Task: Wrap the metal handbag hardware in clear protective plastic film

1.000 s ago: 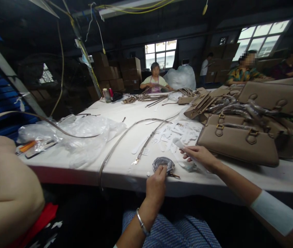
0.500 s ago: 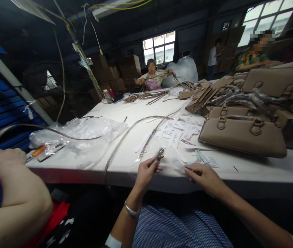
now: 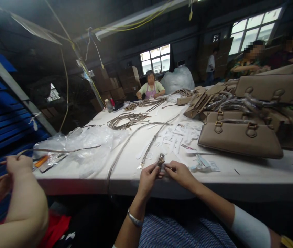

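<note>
My left hand [image 3: 149, 176] pinches the buckle [image 3: 160, 158] between thumb and fingers, near the front edge of the table [image 3: 267, 169]. My right hand [image 3: 179, 174] is just beside it, fingers drawn narrow; I cannot tell whether they grip anything. A strap [image 3: 149, 148] lies beyond my left hand, and a bag [image 3: 239, 141] rests to the right.

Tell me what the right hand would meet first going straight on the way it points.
Likely the metal-tipped piece in the left hand, just ahead of the right hand; depth is unclear, they may already touch.
</note>
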`<state>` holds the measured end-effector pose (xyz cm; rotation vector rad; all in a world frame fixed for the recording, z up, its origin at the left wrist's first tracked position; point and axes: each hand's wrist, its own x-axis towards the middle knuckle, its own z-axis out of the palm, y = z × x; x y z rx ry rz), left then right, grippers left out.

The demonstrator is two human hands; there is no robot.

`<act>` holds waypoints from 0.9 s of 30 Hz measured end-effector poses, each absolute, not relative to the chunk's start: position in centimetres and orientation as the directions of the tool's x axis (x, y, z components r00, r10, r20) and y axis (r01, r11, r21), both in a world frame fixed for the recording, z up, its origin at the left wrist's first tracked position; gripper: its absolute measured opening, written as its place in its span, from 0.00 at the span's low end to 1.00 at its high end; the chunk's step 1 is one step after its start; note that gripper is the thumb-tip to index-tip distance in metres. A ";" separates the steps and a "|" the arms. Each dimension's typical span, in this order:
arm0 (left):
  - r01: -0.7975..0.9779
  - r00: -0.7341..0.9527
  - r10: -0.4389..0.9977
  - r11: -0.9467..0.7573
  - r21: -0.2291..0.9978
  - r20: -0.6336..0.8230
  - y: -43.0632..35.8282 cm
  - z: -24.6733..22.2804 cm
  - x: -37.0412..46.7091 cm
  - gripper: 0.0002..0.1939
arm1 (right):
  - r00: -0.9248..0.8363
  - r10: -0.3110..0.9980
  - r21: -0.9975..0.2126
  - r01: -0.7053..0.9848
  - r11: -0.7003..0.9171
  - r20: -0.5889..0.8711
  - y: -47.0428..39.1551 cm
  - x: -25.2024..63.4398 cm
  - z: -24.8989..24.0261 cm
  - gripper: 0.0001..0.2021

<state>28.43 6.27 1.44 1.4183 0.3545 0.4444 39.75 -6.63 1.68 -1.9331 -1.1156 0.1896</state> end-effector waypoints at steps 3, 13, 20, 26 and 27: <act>-0.087 0.863 0.503 0.060 0.994 0.045 6.1 1.4 28.5 0.23 | 0.627 0.741 -0.789 0.571 -0.227 0.240 -6.0 40.0 1.3 0.14; -0.109 0.838 0.542 0.269 0.957 -0.057 7.1 1.2 27.8 0.24 | 0.653 0.717 -0.832 0.520 -0.192 0.243 -7.7 39.8 0.8 0.17; -0.081 0.866 0.500 0.202 0.976 -0.031 6.0 1.9 27.9 0.23 | 0.699 0.666 -0.869 0.470 -0.154 0.260 -6.3 39.5 0.9 0.15; -0.046 0.865 0.502 0.064 0.997 0.008 5.6 1.8 28.6 0.25 | 0.636 0.746 -0.927 0.369 -0.068 0.199 -5.5 40.1 0.8 0.14; -0.033 0.861 0.508 0.016 0.999 0.020 5.6 1.9 28.7 0.24 | 0.607 0.772 -0.936 0.349 -0.048 0.188 -5.7 40.1 0.8 0.15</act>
